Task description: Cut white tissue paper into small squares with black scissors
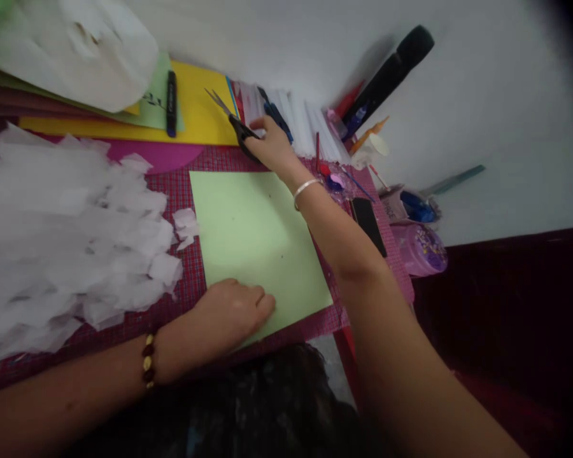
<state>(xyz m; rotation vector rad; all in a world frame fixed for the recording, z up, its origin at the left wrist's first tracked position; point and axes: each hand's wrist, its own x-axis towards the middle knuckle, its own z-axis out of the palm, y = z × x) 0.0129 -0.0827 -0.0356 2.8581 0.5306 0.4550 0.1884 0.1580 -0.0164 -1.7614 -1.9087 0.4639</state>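
Observation:
A sheet of pale green paper (pixel 248 222) lies flat on the checked cloth in front of me. My left hand (pixel 236 312) rests on its near edge with the fingers curled in, and nothing shows in them. Past the sheet's far edge, my right hand (pixel 270 145) has its thumb and fingers closed on the black handles of a pair of scissors (pixel 241 130). The blades point away to the upper left, over yellow paper (pixel 203 95). The right palm is hidden from view.
A wide heap of white tissue paper pieces (pixel 76 235) covers the left side. A black marker (pixel 171 105) lies on the yellow paper. White sticks (pixel 298 121) stand beyond my right hand. A dark phone-like slab (pixel 368 226) and a pink tub (pixel 420 248) are at the right.

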